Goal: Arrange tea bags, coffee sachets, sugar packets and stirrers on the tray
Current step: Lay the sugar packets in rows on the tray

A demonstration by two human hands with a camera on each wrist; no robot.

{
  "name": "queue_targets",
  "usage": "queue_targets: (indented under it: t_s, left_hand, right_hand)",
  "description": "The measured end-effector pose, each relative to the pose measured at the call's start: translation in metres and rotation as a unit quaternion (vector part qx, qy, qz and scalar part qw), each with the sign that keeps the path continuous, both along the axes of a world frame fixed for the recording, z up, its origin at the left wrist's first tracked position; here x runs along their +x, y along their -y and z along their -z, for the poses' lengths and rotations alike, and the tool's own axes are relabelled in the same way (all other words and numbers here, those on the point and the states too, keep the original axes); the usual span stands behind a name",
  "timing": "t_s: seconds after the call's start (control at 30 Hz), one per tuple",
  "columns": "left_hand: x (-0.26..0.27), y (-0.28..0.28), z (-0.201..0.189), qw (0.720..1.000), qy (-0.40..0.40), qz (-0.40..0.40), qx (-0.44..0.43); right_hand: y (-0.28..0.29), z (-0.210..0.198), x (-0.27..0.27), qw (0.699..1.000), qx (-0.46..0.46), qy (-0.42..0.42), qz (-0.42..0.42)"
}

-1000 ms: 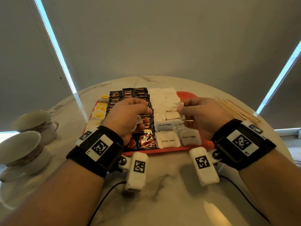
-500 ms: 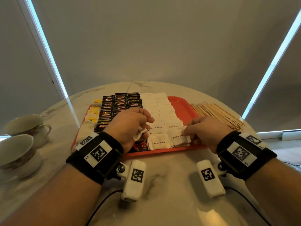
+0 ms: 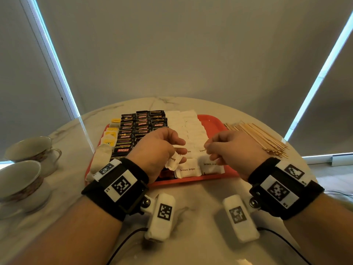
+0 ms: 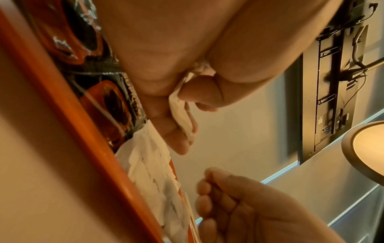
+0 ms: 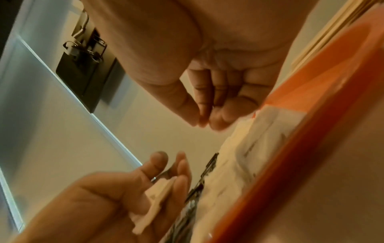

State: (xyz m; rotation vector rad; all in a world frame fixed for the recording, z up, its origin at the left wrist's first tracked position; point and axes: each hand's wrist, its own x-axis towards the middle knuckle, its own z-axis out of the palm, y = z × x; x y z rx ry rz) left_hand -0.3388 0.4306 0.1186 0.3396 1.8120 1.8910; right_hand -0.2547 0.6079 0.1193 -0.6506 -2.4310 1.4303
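A red tray point(image 3: 212, 121) is set on a round marble table point(image 3: 191, 217). Rows of black coffee sachets point(image 3: 142, 124) are laid on the tray's left-middle part, yellow tea bags point(image 3: 110, 135) along its left edge, white sugar packets point(image 3: 188, 170) across its middle and near edge. Wooden stirrers point(image 3: 257, 137) are heaped on the table just right of the tray, off it. Two cups point(image 3: 32, 150) are seen well left of the tray. A few white sugar packets point(image 4: 182, 118) are gripped in the left hand point(image 3: 156, 150), fingers curled round them, above the tray's near edge. The right hand point(image 3: 235, 150) is held over the tray's near right part, fingers loosely curled with thumb against fingertips; nothing is seen held in it.
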Motion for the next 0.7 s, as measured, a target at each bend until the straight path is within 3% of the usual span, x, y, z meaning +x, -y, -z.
queue_targets:
  t_s: [0.13,0.27,0.37,0.57,0.7]
  left_hand:
    - [0.003,-0.001,0.0,1.0,0.003,0.004,-0.012]
    - [0.002,-0.002,0.002,1.0,-0.002,0.006,-0.017]
    - [0.0,-0.002,0.004,1.0,-0.007,0.001,-0.024]
    - [-0.009,0.001,0.005,1.0,0.014,-0.026,-0.004]
    - [-0.016,0.003,0.007,0.999,0.006,-0.038,0.011]
  right_hand:
    - [0.005,0.002,-0.003,0.996,-0.034,0.076,-0.035]
    - [-0.002,0.006,-0.003,0.996,-0.087,-0.024,0.022]
    - [-0.009,0.008,-0.01,0.977,-0.186,-0.077,0.066]
    - [-0.011,0.012,-0.02,0.938,-0.337,-0.06,0.047]
    - [-0.014,0.01,-0.027,0.941,-0.33,-0.066,0.049]
